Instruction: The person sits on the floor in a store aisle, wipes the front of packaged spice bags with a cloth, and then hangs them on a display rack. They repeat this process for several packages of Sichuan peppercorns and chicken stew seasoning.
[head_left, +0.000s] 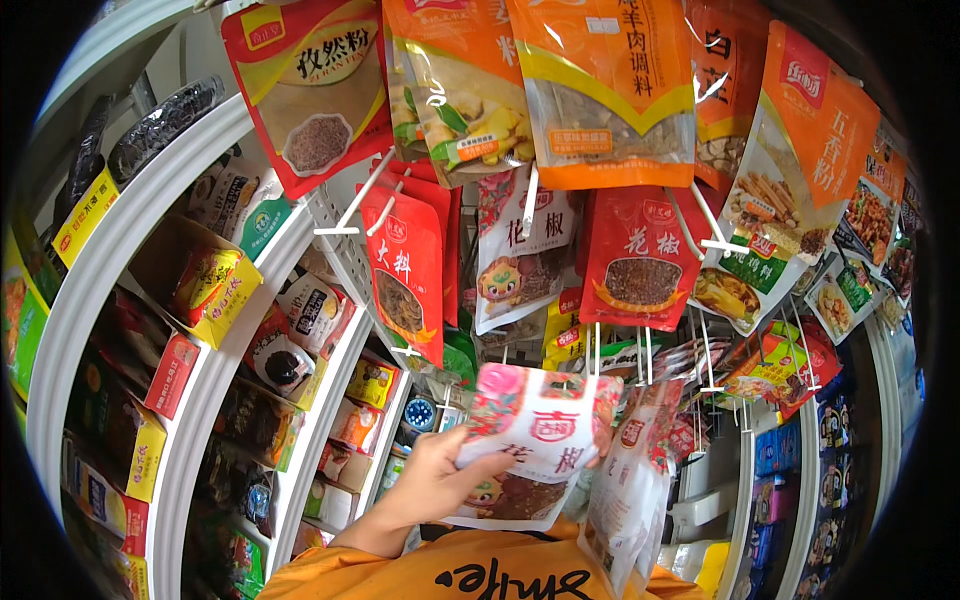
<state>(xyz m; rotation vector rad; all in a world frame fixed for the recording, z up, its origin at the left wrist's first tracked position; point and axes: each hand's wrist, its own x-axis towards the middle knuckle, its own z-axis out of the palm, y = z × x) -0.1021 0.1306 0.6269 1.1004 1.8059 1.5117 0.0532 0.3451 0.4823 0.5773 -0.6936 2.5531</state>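
A white spice packet with red flowers (551, 427) is held upright in front of my orange shirt. My left hand (450, 472) grips its left edge, thumb across the front. At its right edge only fingertips of my right hand (602, 441) show; the rest is hidden behind packets. Right beside it, more white packets of the same kind (630, 480) stand or hang in a bunch; I cannot tell whether my right hand holds them. Above, a matching white packet (521, 255) hangs on a hook, between red packets (405, 277) and another red packet (641, 259).
Orange spice pouches (615, 90) and a red cumin pouch (311, 90) hang overhead. White metal hooks (531, 199) stick out towards me. Curved-looking shelves with boxed packets (217, 289) line the left; shelves with blue packages (776, 450) stand at the right.
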